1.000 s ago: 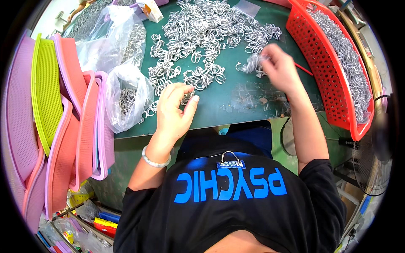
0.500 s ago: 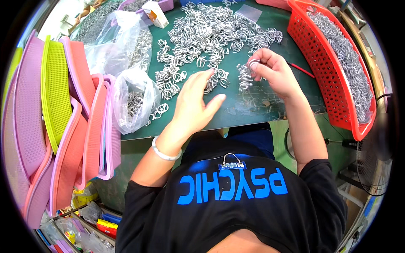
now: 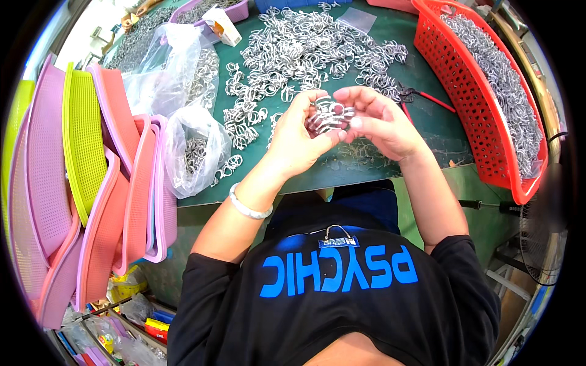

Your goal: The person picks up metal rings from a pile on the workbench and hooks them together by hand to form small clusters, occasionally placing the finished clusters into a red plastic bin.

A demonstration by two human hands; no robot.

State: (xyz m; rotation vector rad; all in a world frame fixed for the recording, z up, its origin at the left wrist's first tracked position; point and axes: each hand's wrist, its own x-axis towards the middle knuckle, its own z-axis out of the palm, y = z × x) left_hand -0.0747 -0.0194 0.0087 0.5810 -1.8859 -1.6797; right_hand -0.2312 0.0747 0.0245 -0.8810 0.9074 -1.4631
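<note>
My left hand (image 3: 288, 139) is cupped round a cluster of silver metal rings (image 3: 329, 116), held just above the near part of the green table. From the other side, my right hand (image 3: 387, 125) meets it, its curled fingers and thumb at the edge of the same cluster. Whether the right fingers pinch a single ring is hard to make out. Just beyond both hands spreads a large loose pile of silver rings (image 3: 299, 46). Red-handled pliers (image 3: 430, 99) lie to the right of my right hand.
A red basket (image 3: 467, 100) full of metal pieces stands at the right. Clear plastic bags (image 3: 198, 161) with rings sit at the left, beside stacked purple, pink and green baskets (image 3: 85, 152). A small white-and-orange box (image 3: 223, 27) stands at the back.
My hands have come together. The rings that lay by my right hand and under my left no longer show there; a cluster is now between my hands. More of the pliers shows.
</note>
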